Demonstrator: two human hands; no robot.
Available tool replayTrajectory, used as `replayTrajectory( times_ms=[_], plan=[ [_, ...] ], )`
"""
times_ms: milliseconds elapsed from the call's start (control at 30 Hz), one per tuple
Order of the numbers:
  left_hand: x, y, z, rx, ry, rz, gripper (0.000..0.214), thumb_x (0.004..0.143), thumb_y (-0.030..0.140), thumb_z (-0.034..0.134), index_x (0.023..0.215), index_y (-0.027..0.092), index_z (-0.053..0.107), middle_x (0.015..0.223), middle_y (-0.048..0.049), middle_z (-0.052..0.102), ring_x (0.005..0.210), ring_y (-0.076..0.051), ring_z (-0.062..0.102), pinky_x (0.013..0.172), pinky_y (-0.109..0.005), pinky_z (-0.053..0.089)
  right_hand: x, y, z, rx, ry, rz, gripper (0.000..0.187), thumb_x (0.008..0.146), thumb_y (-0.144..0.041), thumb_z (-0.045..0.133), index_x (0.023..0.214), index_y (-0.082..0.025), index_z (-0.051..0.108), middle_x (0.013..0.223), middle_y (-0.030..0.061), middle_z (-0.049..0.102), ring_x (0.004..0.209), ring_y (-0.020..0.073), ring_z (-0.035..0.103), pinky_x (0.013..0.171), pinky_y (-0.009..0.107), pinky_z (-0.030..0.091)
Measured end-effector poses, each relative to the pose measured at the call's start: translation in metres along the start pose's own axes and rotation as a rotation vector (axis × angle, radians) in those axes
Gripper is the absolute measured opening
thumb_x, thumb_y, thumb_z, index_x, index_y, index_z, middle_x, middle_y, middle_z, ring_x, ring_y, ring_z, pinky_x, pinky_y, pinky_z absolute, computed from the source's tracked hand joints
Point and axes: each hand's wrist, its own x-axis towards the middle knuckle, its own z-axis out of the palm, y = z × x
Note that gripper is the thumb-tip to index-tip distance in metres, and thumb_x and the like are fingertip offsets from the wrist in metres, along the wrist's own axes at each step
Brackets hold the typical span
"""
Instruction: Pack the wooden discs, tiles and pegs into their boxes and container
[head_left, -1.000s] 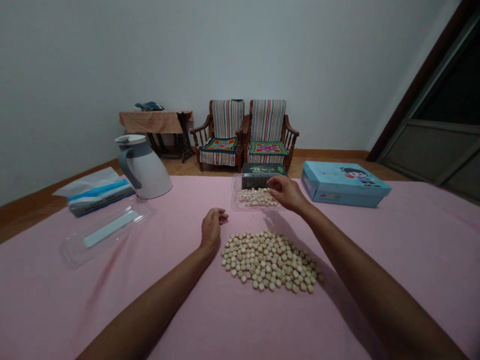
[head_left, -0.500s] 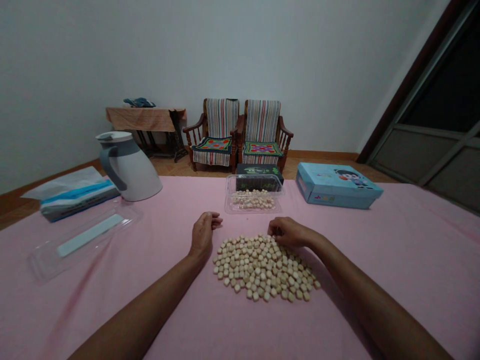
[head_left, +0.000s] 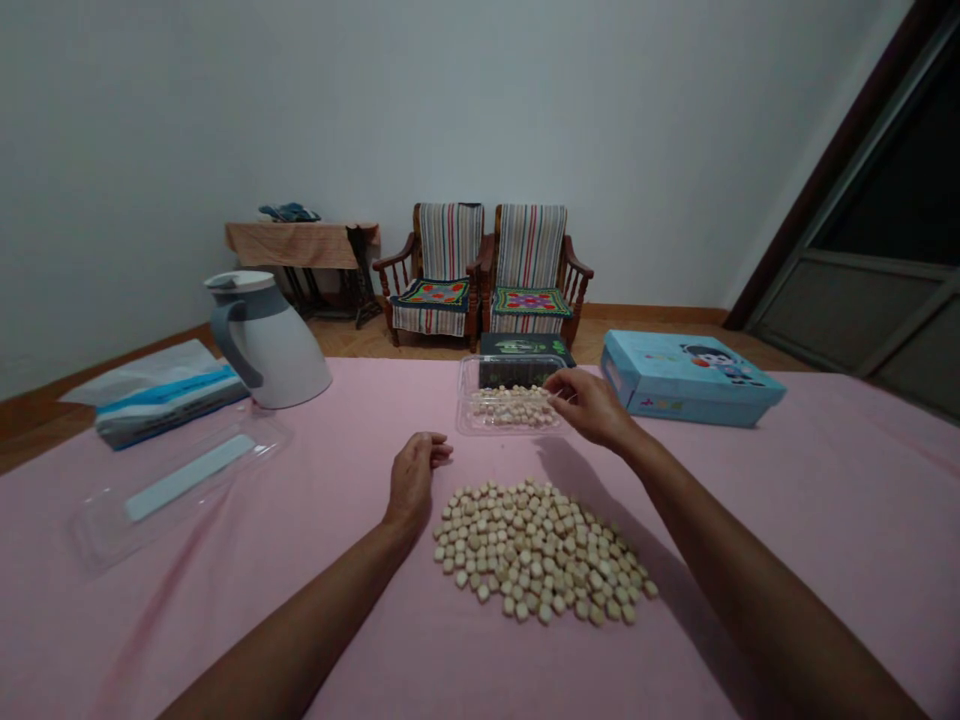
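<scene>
A spread pile of small pale rounded cubes (head_left: 536, 550) lies on the pink tablecloth (head_left: 360, 640). Beyond it stands a clear plastic container (head_left: 469, 415) with more of these cubes inside. My right hand (head_left: 589, 405) is raised at the container's right front edge, thumb and fingertips pinched together. Whatever is between those fingertips is too small to make out. On its side to the left of the pile rests my left hand (head_left: 415, 478), its fingers loosely stretched and holding nothing.
At left are a white and grey jug (head_left: 281, 350), a tissue pack (head_left: 176, 400) and a clear plastic lid (head_left: 187, 485). A black box (head_left: 525, 347) sits behind the container, a light blue box (head_left: 686, 380) at right. Two wooden armchairs (head_left: 487, 270) stand beyond the table.
My right hand has gone from the pile's back edge up and forward to the container. My left hand stays in place. The view has shifted slightly.
</scene>
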Motion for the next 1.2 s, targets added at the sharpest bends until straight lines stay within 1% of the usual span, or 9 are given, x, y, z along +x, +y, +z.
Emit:
replayTrajectory(
  times_ms=[167,333,500,633,800,867,1033,1100,1200],
  plan=[
    [0.000,0.000,0.000,0.003,0.001,-0.011,0.034,0.083,0.046,0.050,0.082,0.013,0.061,0.072,-0.0051,0.065,0.067,-0.014,0.059,0.065,-0.026,0.047,-0.028,-0.005,0.032,-0.058,-0.449,-0.065,0.011,0.068,-0.013,0.055,0.073,-0.015,0.065,0.070,0.0024,0.065,0.062,0.0114,0.054,0.057,0.021,0.036],
    [0.001,-0.004,-0.001,-0.006,-0.012,0.005,0.034,0.084,0.046,0.049,0.084,0.014,0.061,0.074,-0.0055,0.066,0.069,-0.014,0.059,0.066,-0.026,0.047,-0.036,-0.004,0.060,-0.179,-0.553,0.028,0.015,0.067,-0.020,0.058,0.078,-0.016,0.066,0.078,0.0045,0.068,0.067,0.0135,0.055,0.057,0.022,0.035],
    [0.000,-0.005,-0.001,-0.005,-0.010,0.011,0.035,0.084,0.046,0.050,0.084,0.014,0.062,0.073,-0.0053,0.066,0.068,-0.014,0.060,0.065,-0.026,0.048,-0.032,-0.009,0.063,-0.165,-0.584,0.042,0.014,0.061,-0.013,0.060,0.073,-0.015,0.065,0.076,0.0036,0.067,0.069,0.0132,0.055,0.058,0.021,0.035],
    [-0.001,-0.003,-0.001,0.025,-0.026,0.015,0.035,0.085,0.046,0.049,0.084,0.013,0.062,0.074,-0.0057,0.066,0.069,-0.014,0.060,0.066,-0.027,0.048,-0.020,-0.016,0.043,-0.098,-0.472,-0.006,0.012,0.062,-0.008,0.055,0.069,-0.015,0.062,0.071,0.0027,0.065,0.064,0.0117,0.054,0.057,0.021,0.035],
    [-0.001,-0.002,-0.001,0.017,-0.021,0.013,0.036,0.085,0.047,0.048,0.084,0.013,0.061,0.074,-0.0056,0.065,0.069,-0.015,0.060,0.067,-0.027,0.048,0.006,-0.022,0.014,-0.027,0.014,0.004,0.014,0.072,-0.013,0.054,0.083,-0.014,0.061,0.081,0.0049,0.063,0.067,0.0119,0.054,0.060,0.022,0.038],
    [-0.001,-0.002,-0.001,0.017,-0.026,0.008,0.037,0.085,0.047,0.048,0.084,0.013,0.061,0.074,-0.0057,0.065,0.069,-0.015,0.060,0.066,-0.027,0.048,0.009,-0.024,0.012,0.001,0.077,-0.007,0.015,0.075,-0.017,0.053,0.087,-0.013,0.061,0.083,0.0052,0.063,0.067,0.0118,0.054,0.061,0.022,0.039],
    [0.000,-0.003,-0.001,0.019,-0.022,0.008,0.037,0.083,0.048,0.049,0.083,0.013,0.062,0.074,-0.0057,0.066,0.069,-0.015,0.060,0.066,-0.027,0.047,-0.013,-0.022,0.038,-0.046,-0.456,-0.127,0.012,0.070,-0.011,0.056,0.077,-0.014,0.065,0.074,0.0036,0.065,0.066,0.0120,0.054,0.060,0.021,0.037],
    [-0.001,-0.003,-0.001,0.016,-0.022,0.009,0.036,0.083,0.048,0.050,0.084,0.014,0.062,0.074,-0.0056,0.066,0.070,-0.015,0.060,0.066,-0.027,0.047,-0.023,-0.019,0.053,-0.078,-0.567,-0.127,0.015,0.068,-0.011,0.056,0.079,-0.014,0.066,0.078,0.0045,0.066,0.068,0.0123,0.055,0.060,0.021,0.037],
    [-0.002,-0.002,0.000,0.012,-0.016,0.008,0.037,0.083,0.048,0.050,0.084,0.013,0.063,0.074,-0.0058,0.066,0.069,-0.015,0.060,0.066,-0.026,0.047,-0.032,-0.015,0.070,-0.112,-0.608,-0.107,0.019,0.065,-0.009,0.054,0.080,-0.014,0.066,0.080,0.0044,0.066,0.068,0.0120,0.054,0.059,0.020,0.036]
  ],
)
